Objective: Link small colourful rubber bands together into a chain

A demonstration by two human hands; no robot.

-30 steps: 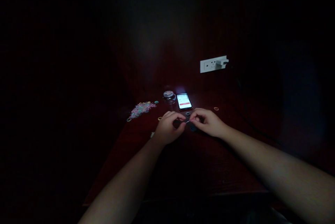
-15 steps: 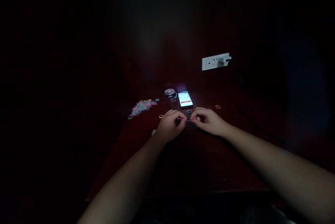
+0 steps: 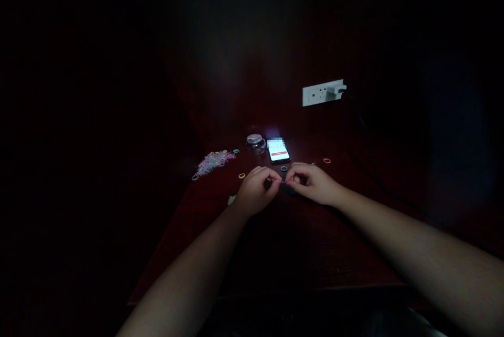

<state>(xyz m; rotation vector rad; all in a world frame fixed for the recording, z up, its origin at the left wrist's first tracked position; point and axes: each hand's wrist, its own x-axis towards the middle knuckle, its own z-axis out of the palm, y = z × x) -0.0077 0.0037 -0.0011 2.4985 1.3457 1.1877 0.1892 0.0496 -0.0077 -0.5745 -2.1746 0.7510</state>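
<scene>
My left hand (image 3: 256, 191) and my right hand (image 3: 313, 183) meet fingertip to fingertip above the dark red table. Both pinch a thin, pale elastic band (image 3: 283, 182) stretched in the small gap between them; most of it is hidden by the fingers. Just beyond the fingertips lies a pale blue elastic band (image 3: 284, 168). A yellow band (image 3: 241, 176) rests beyond my left hand, and an orange band (image 3: 327, 160) lies past my right hand. Beside my left wrist is a small pale item (image 3: 231, 200), partly covered. Something dark under my right fingers is too dim to make out.
A heap of colourful elastic bands (image 3: 212, 164) lies at the table's left. Behind my hands stand a clear lidded jar (image 3: 255, 144) and a lit phone (image 3: 279, 151). A wall socket (image 3: 315, 95) holds a plug with a dark cable running down at right.
My hands keep nearly the same place and pinch, with the band between the fingertips showing slightly differently. The whole view has shifted very slightly.
</scene>
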